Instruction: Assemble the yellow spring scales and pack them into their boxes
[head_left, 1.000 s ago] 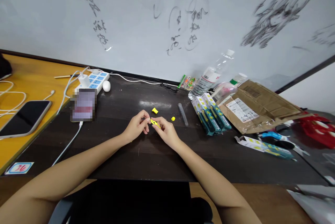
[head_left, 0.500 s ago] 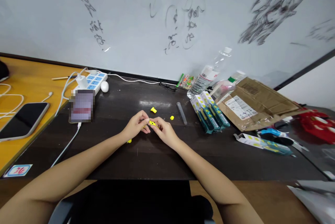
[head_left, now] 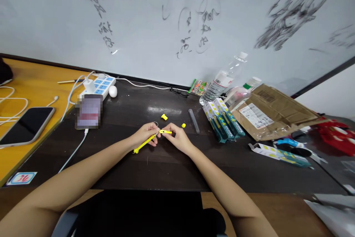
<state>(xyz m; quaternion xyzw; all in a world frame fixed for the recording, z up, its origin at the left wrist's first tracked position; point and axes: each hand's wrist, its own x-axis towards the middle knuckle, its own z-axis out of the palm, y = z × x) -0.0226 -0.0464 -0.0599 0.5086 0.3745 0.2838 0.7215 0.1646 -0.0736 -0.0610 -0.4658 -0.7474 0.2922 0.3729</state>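
Observation:
Just above the dark desk, my left hand (head_left: 144, 134) is closed on a thin yellow plastic rod (head_left: 142, 145), which slants down to the left with a wider end. A thin wire loop (head_left: 156, 123) shows over its fingertips; what it joins to is hidden. My right hand (head_left: 179, 140) pinches a small yellow slotted piece (head_left: 166, 132), its tip meeting the left fingers. Beyond the hands lie a yellow flanged plastic part (head_left: 164, 117) and a small yellow cap (head_left: 183, 125). A clear plastic tube (head_left: 193, 121) rests to the right of them.
Two printed boxes (head_left: 224, 121), water bottles (head_left: 219, 83) and a brown parcel bag (head_left: 266, 109) stand at right. An opened box (head_left: 281, 154) lies nearer. At left are a power strip (head_left: 101, 88), a charging phone (head_left: 89, 111) and another phone (head_left: 26, 126). A whiteboard (head_left: 138, 26) rises behind.
The yellow rod now shows fully beneath my left hand, and the wire loop has come into sight. The slotted piece in my right hand has turned level. The view has shifted slightly.

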